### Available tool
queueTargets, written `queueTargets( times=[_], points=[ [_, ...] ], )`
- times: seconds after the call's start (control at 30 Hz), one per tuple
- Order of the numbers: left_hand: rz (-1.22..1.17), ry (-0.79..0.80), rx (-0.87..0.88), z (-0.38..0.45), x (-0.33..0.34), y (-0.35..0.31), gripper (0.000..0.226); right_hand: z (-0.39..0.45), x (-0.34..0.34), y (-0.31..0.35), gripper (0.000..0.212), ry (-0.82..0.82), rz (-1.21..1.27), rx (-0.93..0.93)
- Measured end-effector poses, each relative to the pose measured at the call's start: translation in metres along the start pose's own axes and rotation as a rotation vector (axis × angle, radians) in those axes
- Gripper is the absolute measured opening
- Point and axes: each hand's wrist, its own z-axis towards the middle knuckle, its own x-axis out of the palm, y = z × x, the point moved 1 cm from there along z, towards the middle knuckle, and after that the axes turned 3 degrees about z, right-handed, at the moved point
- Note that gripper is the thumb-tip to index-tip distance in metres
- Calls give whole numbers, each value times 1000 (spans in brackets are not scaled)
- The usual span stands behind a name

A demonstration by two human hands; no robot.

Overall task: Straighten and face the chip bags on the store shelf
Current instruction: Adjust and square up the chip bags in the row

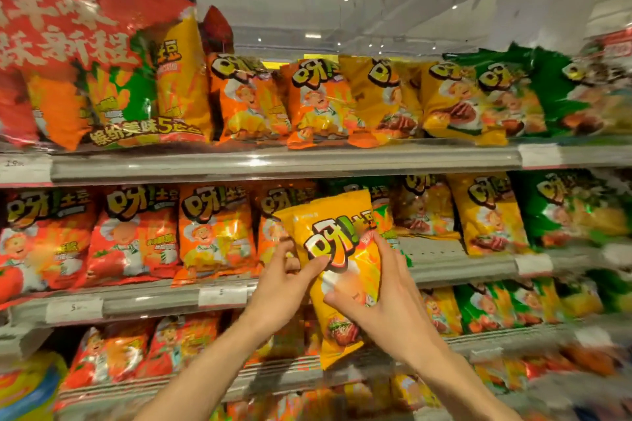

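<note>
Both hands pinch one yellow chip bag (337,270) in front of the middle shelf (150,299): left hand (284,287) at its edge, right hand (383,297) fingers spread across its face. It looks light, puffy, slick and crushable; hold the seams.

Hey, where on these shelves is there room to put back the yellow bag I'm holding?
One bare patch shows: the middle shelf deck, between the green bag behind the held yellow chip bag and the leaning yellow bag. Left of it the orange bags are packed edge to edge, as is the top shelf.
</note>
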Motion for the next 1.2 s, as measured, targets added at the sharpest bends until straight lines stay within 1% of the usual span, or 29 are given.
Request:
queueTargets(
  times=[0.17, 0.3, 0.37, 0.47, 0.6, 0.67, 0.7, 0.73, 0.8, 0.87, 0.9, 0.93, 1.03, 1.1, 1.17, 1.2],
  points=[
    [64, 8, -21, -2, 69, -15, 49, -2, -50, -49, 118, 33, 6, 82],
    [142, 11, -4, 8, 96, -27, 70, 9, -67, -75, 118, 18, 33, 122],
    [157, 10, -6, 16, 100, -28, 76, 17, -68, -81, 117, 8, 52, 120],
    [136, 0, 2, 30, 97, -25, 64, 29, -63, -81, 116, 18, 46, 98],
    [106, -27, -8, 43, 78, -22, 57, 48, -50, -69, 116, 46, 32, 46],
    [87, -66, -10, 46, 64, -22, 49, 56, -45, -57, 111, 78, 45, 16],
    [84, -82, -5, 49, 56, -20, 50, 62, -43, -52, 106, 90, 66, 12],
    [69, -99, -9, 52, 46, -18, 55, 69, -41, -48, 100, 95, 87, 15],
    [48, -133, 0, 58, 28, -14, 77, 88, -37, -50, 90, 59, 114, 48],
    [66, -144, 15, 62, 13, -10, 100, 114, -33, -63, 83, -22, 108, 129],
    [70, -148, 17, 63, 7, -10, 105, 127, -32, -71, 84, -42, 85, 180],
    [51, -147, 8, 65, 4, -7, 103, 138, -29, -80, 87, -36, 56, 229],
    [36, -154, -5, 69, -3, 0, 66, 157, -17, -98, 104, 31, 43, 350],
    [44, -158, -5, 70, -6, 2, 58, 162, -8, -104, 115, 68, 123, 387],
    [34, -177, -6, 70, -6, 0, 58, 164, -1, -108, 124, 81, 184, 416],
    [26, -183, -2, 72, -6, 1, 59, 165, 2, -112, 123, 83, 220, 436]
  ],
)
